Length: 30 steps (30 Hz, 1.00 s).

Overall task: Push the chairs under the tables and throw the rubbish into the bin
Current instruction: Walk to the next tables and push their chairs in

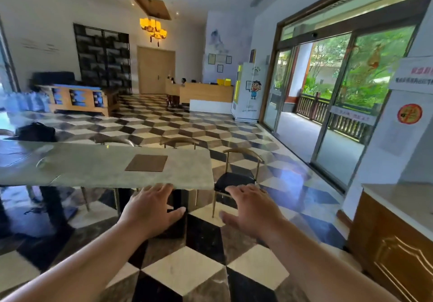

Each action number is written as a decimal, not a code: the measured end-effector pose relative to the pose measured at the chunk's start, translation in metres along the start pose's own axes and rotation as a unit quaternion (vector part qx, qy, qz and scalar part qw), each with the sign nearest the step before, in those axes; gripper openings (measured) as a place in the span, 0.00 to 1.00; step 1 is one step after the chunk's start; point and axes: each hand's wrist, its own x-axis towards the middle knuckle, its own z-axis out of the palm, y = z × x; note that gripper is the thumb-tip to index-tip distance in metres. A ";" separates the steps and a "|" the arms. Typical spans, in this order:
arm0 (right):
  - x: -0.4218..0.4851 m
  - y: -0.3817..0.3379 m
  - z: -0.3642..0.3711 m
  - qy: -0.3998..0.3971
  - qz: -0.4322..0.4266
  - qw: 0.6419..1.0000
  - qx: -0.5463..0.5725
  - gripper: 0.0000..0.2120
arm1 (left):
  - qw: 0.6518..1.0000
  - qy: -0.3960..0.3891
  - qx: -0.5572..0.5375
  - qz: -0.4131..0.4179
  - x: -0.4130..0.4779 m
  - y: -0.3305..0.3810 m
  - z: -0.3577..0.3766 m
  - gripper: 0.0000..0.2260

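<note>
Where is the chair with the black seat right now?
The black-seated chair stands right of centre, at the right end of the long pale table, just beyond the right hand.

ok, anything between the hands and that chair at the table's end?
Nothing visible. Both hands are open over bare floor; the chair stands beyond them at the table's right end, not yet pushed under.
</note>
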 end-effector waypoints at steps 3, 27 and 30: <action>0.067 -0.003 0.000 0.017 0.002 1.000 0.017 0.40 | 1.000 0.019 -0.017 -0.010 0.061 -0.034 -0.007 0.34; 0.599 -0.217 0.238 -0.086 -0.370 0.918 0.116 0.31 | 0.906 -0.017 0.119 -0.405 0.197 -0.380 0.062 0.32; 0.615 -0.290 0.265 -0.126 -0.433 0.882 0.134 0.35 | 0.874 -0.024 0.113 -0.473 0.170 -0.419 0.065 0.33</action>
